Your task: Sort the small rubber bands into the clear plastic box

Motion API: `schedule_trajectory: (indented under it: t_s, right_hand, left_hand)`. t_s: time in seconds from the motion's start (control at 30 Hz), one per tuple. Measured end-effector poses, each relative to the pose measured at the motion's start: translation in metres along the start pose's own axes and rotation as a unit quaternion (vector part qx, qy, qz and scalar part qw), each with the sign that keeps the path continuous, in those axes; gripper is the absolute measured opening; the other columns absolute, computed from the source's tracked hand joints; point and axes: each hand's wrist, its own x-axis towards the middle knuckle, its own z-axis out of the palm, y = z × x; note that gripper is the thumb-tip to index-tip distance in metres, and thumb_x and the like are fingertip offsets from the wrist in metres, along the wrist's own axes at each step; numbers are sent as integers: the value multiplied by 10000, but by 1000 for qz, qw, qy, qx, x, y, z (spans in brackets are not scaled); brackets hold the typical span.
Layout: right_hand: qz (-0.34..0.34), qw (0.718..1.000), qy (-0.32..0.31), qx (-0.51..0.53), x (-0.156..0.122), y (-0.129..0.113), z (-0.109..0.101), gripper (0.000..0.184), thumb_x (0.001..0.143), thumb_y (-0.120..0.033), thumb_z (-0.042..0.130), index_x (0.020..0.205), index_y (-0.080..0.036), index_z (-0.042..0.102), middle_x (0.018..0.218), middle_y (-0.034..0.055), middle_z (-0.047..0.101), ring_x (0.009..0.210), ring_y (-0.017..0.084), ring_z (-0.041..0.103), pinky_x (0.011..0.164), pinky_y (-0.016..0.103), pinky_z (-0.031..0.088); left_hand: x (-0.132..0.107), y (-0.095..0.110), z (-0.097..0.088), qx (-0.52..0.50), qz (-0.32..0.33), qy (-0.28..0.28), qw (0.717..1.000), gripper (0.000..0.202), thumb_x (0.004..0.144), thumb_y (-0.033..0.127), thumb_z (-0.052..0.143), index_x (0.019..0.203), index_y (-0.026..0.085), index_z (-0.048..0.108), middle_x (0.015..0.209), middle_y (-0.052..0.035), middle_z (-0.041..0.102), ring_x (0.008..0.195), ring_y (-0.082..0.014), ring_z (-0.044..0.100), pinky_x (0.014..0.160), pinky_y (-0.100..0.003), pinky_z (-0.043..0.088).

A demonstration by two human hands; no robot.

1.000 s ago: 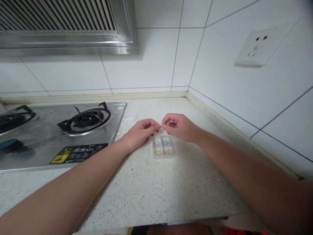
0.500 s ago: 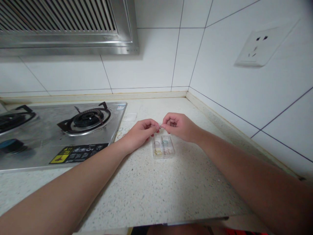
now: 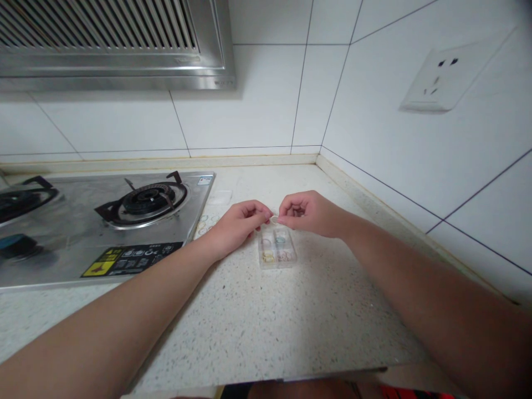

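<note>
A small pale ring is stretched between my two hands, above the far end of a clear compartment box. My left hand pinches its left side with thumb and forefinger. On the opposite side, the thumb and forefinger of my right hand grip it too, the other fingers curled. The clear plastic box stands on the counter just below the hands; thin loops, yellow, greenish and reddish, lie in its compartments. More thin loops are spread left of my left hand, partly hidden by it.
A flat clear plastic lid lies behind the loops. The gas stove takes up the left of the counter. A range hood hangs above it, and a tiled wall with a socket stands at the right.
The ring between my fingers now shows as an open loop, where before it looked like a thin sliver. Both hands have stayed almost in place.
</note>
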Motion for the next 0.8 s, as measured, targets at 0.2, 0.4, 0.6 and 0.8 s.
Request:
schedule_trajectory:
  t_s: [0.2,0.4,0.6,0.8]
  right_hand:
    - [72,982,-163,-58,-5,-5,-8,233,806,-398,726,823,-166,709,618,-25,586,550,90,476,517,233,343]
    - [91,971,-191,-109,-7,-14,-6,216,783,-382,738,818,-169,738,599,-29,584,528,86,468,498,228,337]
    - [80,961,-204,-166,-8,-20,-2,186,776,-369,736,782,-184,756,574,-41,549,504,79,440,486,233,315]
    - [22,984,-120,-128,-6,-12,-4,239,856,-396,646,815,-171,717,583,-50,489,530,83,394,513,239,290]
  left_hand:
    - [0,0,0,3,7,11,1000,247,891,420,637,881,175,667,751,12,606,566,-81,436,530,-235,305]
    - [1,-2,-1,3,11,9,1000,251,882,419,639,878,170,666,803,-6,623,614,-92,457,545,-229,328]
    - [1,-1,0,14,6,5,1000,265,884,434,633,878,170,661,810,-7,631,604,-91,456,537,-231,316]
    - [-1,0,0,22,23,4,999,216,894,378,625,896,168,671,802,-2,637,626,-94,475,593,-236,354]
